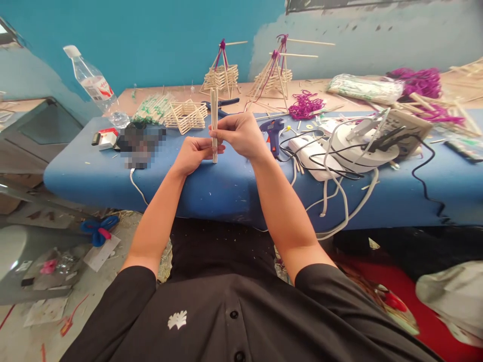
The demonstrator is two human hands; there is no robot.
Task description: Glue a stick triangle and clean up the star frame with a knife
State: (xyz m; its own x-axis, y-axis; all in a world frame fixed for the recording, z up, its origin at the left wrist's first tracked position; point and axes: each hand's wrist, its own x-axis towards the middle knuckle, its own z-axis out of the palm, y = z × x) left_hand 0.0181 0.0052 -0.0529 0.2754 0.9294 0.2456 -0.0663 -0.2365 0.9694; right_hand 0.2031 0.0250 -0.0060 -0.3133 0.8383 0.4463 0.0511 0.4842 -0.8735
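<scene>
Sticks (214, 115) stand upright in a slim bundle over the blue table (226, 188), pinched narrowly by the right hand (242, 134) at mid-height and the left hand (191, 155) near the bottom. A loosened pinch could let them slip or splay. Behind sits a frame (184, 117); to the right, a glue gun (274, 137) and cables (325, 200) a forearm could snag.

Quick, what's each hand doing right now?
Left hand: closed on the lower part of the upright wooden sticks.
Right hand: pinching the same sticks, a bit higher up.
</scene>
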